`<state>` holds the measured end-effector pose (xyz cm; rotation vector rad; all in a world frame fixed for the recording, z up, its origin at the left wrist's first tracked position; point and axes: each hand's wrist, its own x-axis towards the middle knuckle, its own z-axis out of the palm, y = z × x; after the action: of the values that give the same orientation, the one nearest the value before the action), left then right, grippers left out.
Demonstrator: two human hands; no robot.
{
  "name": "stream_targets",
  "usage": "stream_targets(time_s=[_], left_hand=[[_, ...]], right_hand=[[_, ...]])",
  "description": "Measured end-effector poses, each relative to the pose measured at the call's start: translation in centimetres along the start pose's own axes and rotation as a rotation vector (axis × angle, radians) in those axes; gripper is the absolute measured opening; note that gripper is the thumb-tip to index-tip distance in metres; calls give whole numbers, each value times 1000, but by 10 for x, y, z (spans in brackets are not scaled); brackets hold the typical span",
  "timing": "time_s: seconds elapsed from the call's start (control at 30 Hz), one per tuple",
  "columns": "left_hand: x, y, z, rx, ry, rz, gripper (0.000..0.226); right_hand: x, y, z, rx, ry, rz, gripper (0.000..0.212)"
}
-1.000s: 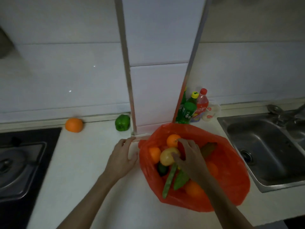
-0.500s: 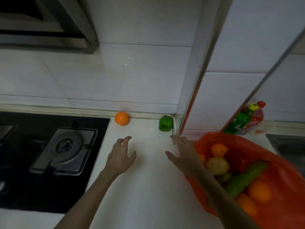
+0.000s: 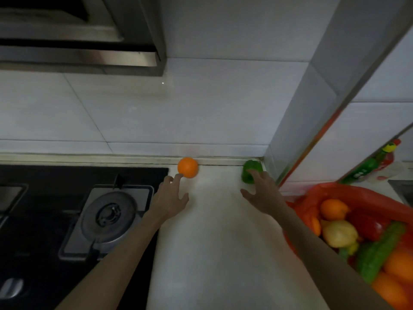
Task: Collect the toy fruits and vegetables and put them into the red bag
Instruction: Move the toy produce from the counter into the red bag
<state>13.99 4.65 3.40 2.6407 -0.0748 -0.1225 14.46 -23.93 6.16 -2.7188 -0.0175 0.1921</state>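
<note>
Both bare forearms reach forward, well apart. The left hand (image 3: 171, 198) is spread, fingers straight, thumb out to the right. The right hand (image 3: 262, 193) is likewise spread, its fingertips perhaps slightly bent in the dim view

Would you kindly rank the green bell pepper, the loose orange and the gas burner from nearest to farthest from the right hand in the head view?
1. The green bell pepper, in the corner, right at the fingertips of the right hand.
2. The orange, farther left, by the left hand.
3. The gas burner, at the far left.
</note>
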Motion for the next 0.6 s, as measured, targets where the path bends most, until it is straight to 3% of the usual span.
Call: stream_targets(time_s=[0.37,0.6], left_hand=[[86,-10,15,-45,-72,-14,70],[119,-11,37,-85,-79,-33,58]], right_hand=[[68,16,18,-66,-43,150,69],[92,26,39,-154,-34,168,66]])
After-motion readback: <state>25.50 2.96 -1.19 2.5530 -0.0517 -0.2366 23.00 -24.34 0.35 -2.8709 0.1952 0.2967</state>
